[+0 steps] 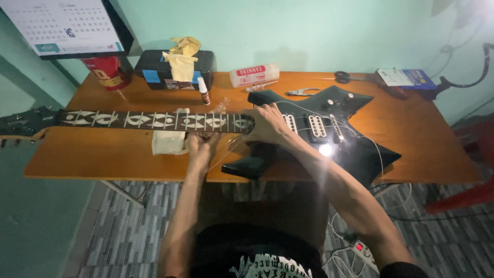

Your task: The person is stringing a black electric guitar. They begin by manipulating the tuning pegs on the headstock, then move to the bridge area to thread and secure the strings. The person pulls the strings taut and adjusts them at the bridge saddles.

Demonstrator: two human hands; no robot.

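Observation:
A black pointed electric guitar (355, 149) lies flat on a wooden table (422, 134), its inlaid neck (149, 120) reaching left past the table edge. My left hand (201, 143) rests under and against the neck near its body end, beside a pale cloth (169, 142). My right hand (267, 124) lies over the neck's end where it meets the body, fingers curled over the fretboard. Loose strings trail across the body and off the front edge. Whether either hand pinches a string is unclear.
At the table's back stand a black case (154, 67) with yellow cloths on it, a red can (109, 72), a small dropper bottle (204, 91), a white tube (253, 75), pliers (302, 92), scissors (343, 77) and a booklet (402, 77). A power strip (364, 251) lies on the floor.

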